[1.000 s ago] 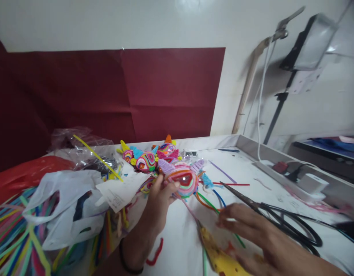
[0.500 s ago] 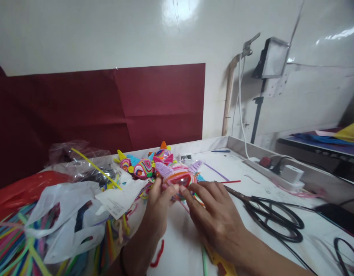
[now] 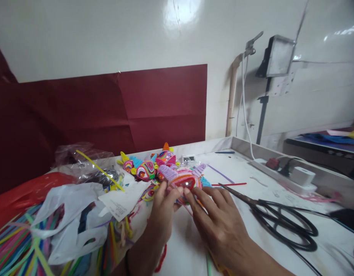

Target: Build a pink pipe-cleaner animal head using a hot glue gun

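Just above the white table, both hands grip a pink pipe-cleaner animal head [image 3: 181, 177] with purple ears and a shiny red eye. My left hand [image 3: 162, 212] has its fingers closed around the lower left side, thumb on the front. From the right, my right hand [image 3: 219, 218] presses its fingers to the front by the red part; its other fingers curl over the right edge. The two thumbs nearly meet, and the head's underside is hidden. Behind it lie several finished colourful pipe-cleaner heads [image 3: 145, 169].
Large black scissors [image 3: 253, 203] lie right of my hands, near a red pipe cleaner [image 3: 240, 184] and a purple one [image 3: 221, 174]. A power strip [image 3: 294, 182] runs along the right edge. At left are a white plastic bag [image 3: 64, 203] and many loose pipe cleaners [image 3: 10, 245].
The view has shifted slightly, so the scene sits a little further right or left in it. Both hands keep their hold on the pink head, with hardly any finger movement.
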{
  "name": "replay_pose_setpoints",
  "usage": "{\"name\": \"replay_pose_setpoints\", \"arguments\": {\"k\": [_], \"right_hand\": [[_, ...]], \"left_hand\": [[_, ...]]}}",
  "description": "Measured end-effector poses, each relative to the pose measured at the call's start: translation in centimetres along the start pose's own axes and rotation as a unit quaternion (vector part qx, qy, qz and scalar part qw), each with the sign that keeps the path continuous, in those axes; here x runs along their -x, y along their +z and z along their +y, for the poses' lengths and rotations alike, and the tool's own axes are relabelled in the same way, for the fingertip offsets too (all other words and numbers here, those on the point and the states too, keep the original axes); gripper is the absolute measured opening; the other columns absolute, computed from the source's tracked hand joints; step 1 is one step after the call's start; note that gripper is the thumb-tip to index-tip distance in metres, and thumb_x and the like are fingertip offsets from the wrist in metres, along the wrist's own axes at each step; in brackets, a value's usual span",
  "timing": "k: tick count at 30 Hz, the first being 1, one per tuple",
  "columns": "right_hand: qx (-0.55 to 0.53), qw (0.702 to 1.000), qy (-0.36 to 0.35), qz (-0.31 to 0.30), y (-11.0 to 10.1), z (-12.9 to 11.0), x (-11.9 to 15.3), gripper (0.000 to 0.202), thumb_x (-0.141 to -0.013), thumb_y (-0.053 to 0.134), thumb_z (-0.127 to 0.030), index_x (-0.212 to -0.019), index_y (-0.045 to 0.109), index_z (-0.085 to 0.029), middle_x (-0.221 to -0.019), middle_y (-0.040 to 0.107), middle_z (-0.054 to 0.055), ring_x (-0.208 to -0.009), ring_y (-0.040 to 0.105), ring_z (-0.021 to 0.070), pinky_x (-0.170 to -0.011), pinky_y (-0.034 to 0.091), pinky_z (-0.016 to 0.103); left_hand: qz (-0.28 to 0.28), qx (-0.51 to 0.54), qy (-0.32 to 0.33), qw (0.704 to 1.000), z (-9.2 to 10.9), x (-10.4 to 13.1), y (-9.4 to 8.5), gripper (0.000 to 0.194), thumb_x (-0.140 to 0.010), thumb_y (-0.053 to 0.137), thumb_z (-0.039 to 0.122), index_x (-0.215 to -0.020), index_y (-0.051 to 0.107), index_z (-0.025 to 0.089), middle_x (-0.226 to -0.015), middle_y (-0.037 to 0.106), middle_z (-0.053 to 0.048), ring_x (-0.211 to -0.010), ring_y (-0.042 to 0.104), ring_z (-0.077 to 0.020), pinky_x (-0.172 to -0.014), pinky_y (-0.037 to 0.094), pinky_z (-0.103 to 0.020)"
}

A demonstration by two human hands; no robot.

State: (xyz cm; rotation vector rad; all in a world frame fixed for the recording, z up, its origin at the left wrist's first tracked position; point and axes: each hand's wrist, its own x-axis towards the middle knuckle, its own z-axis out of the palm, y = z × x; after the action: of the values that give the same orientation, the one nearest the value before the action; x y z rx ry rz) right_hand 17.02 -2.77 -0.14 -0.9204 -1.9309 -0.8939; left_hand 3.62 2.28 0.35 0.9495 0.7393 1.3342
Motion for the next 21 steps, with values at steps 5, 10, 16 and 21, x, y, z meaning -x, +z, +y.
{"name": "replay_pose_setpoints", "arguments": {"k": [5, 10, 16, 21], "right_hand": [[-0.01, 1.0, 0.001, -0.013, 0.4, 0.1, 0.9, 0.03, -0.092, 0.043, -0.003, -0.115, 0.061, 0.001, -0.112, 0.066, 0.019, -0.095, 0.049, 0.0313, -0.077, 0.037, 0.045], [-0.009, 1.0, -0.001, -0.017, 0.6, 0.1, 1.4, 0.032, -0.091, 0.044, -0.002, -0.119, 0.059, 0.002, -0.113, 0.065, 0.019, -0.098, 0.049, 0.0324, -0.078, 0.038, 0.046], [-0.007, 1.0, -0.002, -0.009, 0.9, 0.0, 1.8, 0.032, -0.09, 0.043, -0.001, -0.118, 0.06, 0.002, -0.109, 0.066, 0.018, -0.097, 0.049, 0.0324, -0.078, 0.037, 0.047], [-0.004, 1.0, 0.004, -0.012, 0.9, 0.0, 2.0, 0.034, -0.091, 0.041, -0.002, -0.12, 0.059, 0.002, -0.107, 0.067, 0.017, -0.095, 0.049, 0.0313, -0.077, 0.037, 0.045]], "left_hand": [[0.01, 0.003, -0.009, 1.0, 0.1, 0.0, 0.3, 0.027, -0.065, 0.072, 0.026, -0.09, 0.064, 0.02, -0.087, 0.066, -0.003, -0.083, 0.062, -0.0194, -0.065, 0.052, -0.027], [0.015, -0.004, -0.017, 1.0, 0.1, 0.1, 0.5, 0.033, -0.063, 0.073, 0.028, -0.094, 0.064, 0.019, -0.09, 0.068, -0.005, -0.085, 0.063, -0.0212, -0.067, 0.054, -0.03], [0.039, -0.032, -0.002, 0.999, -0.3, 0.1, 0.6, 0.027, -0.062, 0.069, 0.027, -0.087, 0.064, 0.02, -0.082, 0.067, -0.002, -0.076, 0.063, -0.0181, -0.062, 0.051, -0.026], [0.014, -0.054, -0.007, 0.998, -0.3, 0.2, 0.7, 0.026, -0.063, 0.067, 0.027, -0.088, 0.062, 0.02, -0.083, 0.068, -0.003, -0.075, 0.063, -0.0184, -0.061, 0.05, -0.026]]}}
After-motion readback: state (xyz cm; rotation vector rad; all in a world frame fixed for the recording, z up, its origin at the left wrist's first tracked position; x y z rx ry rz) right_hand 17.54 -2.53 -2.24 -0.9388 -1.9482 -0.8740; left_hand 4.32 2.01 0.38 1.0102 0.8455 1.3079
